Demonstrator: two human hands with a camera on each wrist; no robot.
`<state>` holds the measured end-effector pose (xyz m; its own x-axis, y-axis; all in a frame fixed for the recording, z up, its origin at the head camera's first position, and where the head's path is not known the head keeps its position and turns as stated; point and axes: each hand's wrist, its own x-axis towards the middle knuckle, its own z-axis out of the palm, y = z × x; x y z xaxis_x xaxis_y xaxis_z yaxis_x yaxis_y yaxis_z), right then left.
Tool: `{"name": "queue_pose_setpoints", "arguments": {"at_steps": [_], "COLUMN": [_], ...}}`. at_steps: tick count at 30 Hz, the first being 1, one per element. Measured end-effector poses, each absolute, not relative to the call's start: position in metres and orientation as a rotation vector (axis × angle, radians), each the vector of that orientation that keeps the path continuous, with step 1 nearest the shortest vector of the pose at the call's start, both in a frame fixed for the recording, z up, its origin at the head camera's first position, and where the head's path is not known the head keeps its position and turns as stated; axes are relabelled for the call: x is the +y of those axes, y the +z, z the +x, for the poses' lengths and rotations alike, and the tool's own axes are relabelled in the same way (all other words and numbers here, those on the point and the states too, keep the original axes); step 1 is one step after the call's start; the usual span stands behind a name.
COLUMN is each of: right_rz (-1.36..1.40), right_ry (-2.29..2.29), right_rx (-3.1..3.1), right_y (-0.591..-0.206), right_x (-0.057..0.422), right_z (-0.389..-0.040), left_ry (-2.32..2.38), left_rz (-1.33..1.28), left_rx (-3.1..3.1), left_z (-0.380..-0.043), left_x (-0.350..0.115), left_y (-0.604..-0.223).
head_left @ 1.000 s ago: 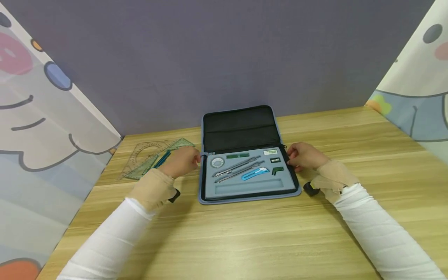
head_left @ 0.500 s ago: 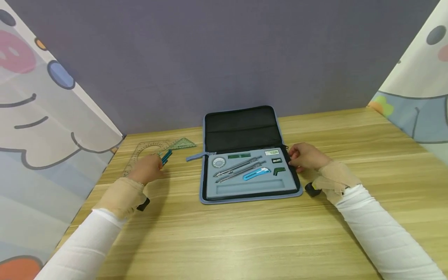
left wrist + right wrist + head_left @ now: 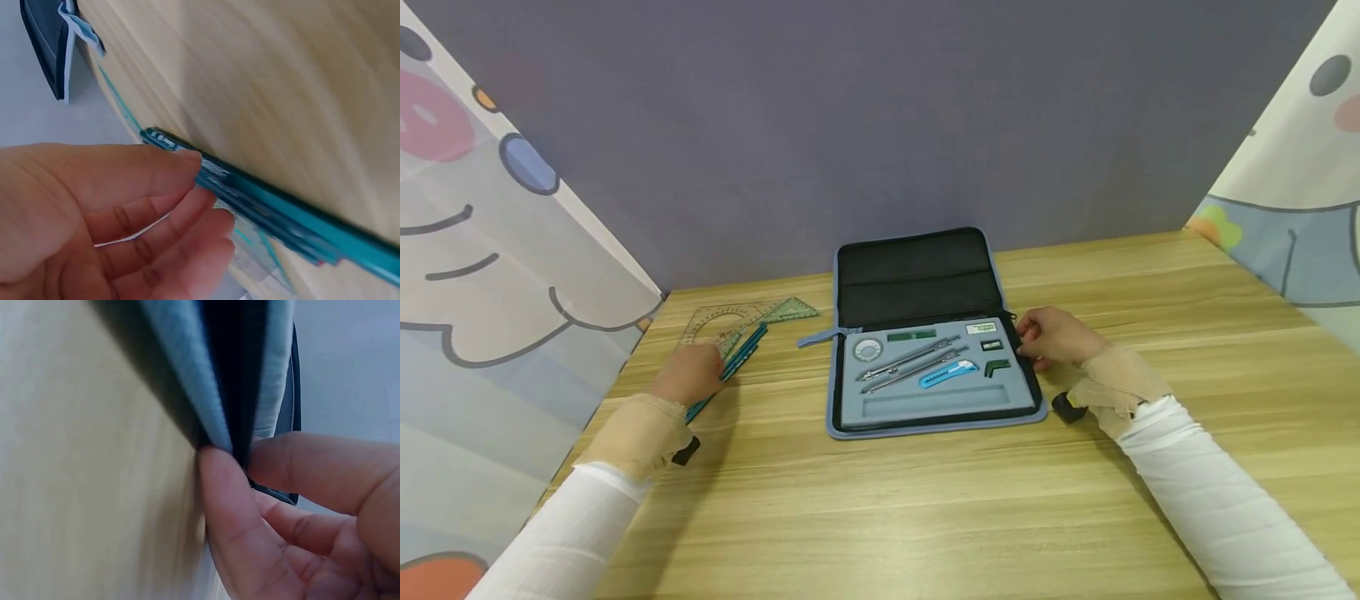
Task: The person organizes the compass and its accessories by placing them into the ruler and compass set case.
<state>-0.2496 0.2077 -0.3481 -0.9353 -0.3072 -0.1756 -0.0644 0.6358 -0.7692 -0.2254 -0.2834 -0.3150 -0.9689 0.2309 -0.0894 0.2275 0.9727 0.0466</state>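
My left hand [image 3: 688, 372] is at the left of the table, pinching several slim teal pencils [image 3: 747, 347] between thumb and fingertips. In the left wrist view the pencils [image 3: 281, 219] lie side by side, slanting away past the thumb tip. To the right, a zipped case [image 3: 917, 307] lies open with its black lid back. My right hand [image 3: 1054, 335] grips that case's right edge; the right wrist view shows thumb and finger on either side of the blue-edged rim [image 3: 187, 362]. Two metal compasses [image 3: 906, 358] and a blue utility knife [image 3: 947, 373] sit in the grey foam insert.
Clear set squares [image 3: 722, 314] and a green-tinted triangle [image 3: 792, 309] lie behind the left hand. The insert also holds a round white dial [image 3: 868, 349], an eraser [image 3: 981, 328] and a sharpener [image 3: 991, 345]; a long slot [image 3: 936, 402] runs along its front. A blue strap [image 3: 820, 337] sticks out left.
My left hand has let go of the strap at the case's left edge, moved left and down to the pencils, and taken hold of them. The right hand stays on the case edge.
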Motion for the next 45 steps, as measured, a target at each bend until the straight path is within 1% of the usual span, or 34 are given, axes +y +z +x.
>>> {"name": "queue_pose_setpoints", "arguments": {"at_steps": [12, 19, 24, 29, 36, 45], "right_rz": [-0.292, -0.291, -0.286, -0.273, -0.268, -0.266], "right_ry": [-1.212, -1.203, -1.192, -1.197, -1.208, -1.202], "right_rx": [2.562, 2.556, 2.56, 2.556, 2.545, 2.555], "right_y": [-0.35, -0.351, -0.35, -0.349, -0.35, -0.347], "right_x": [0.205, 0.207, 0.208, 0.208, 0.207, 0.207], "right_z": [-0.249, -0.251, -0.25, -0.249, -0.249, -0.252], "left_ry": [-0.086, 0.051, 0.14, 0.164, 0.144, -0.027], "left_rz": [0.334, 0.441, 0.53, 0.7, 0.905, 1.21], "left_rx": [3.011, 3.054, 3.066, 3.096, 3.13, 3.126], "left_z": [-0.217, -0.214, -0.216, -0.215, -0.201, -0.184], "left_x": [-0.286, -0.286, -0.276, -0.253, -0.205, -0.141], "left_y": [-0.323, -0.333, -0.332, -0.327, -0.326, -0.319]}}
